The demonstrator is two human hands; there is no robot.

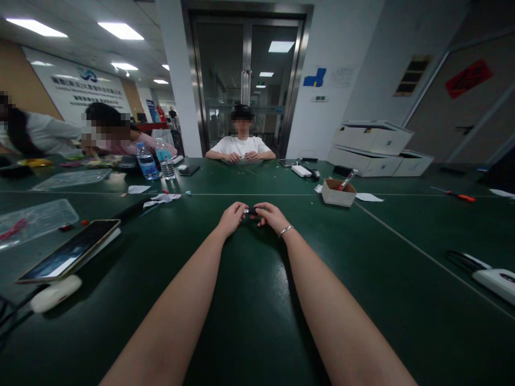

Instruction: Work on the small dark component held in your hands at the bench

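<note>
Between my hands, just above the green table [249, 268], is a small black object with a shiny metal end [252, 211]; its exact kind is too small to make out. My left hand [233, 219] pinches the metal end at the left. The thumb and fingers of my right hand [273, 216] close on the black end, and a silver bracelet [285, 231] circles that wrist. Fingers cover part of the object.
Left lie a phone [72, 251], a white rounded device [56, 294], a clear plastic tray [38, 221] and water bottles [147, 162]. Ahead right sits a small open box [338, 194]; a screwdriver [456, 195] lies farther right. A person [241, 146] sits opposite; others sit left.
</note>
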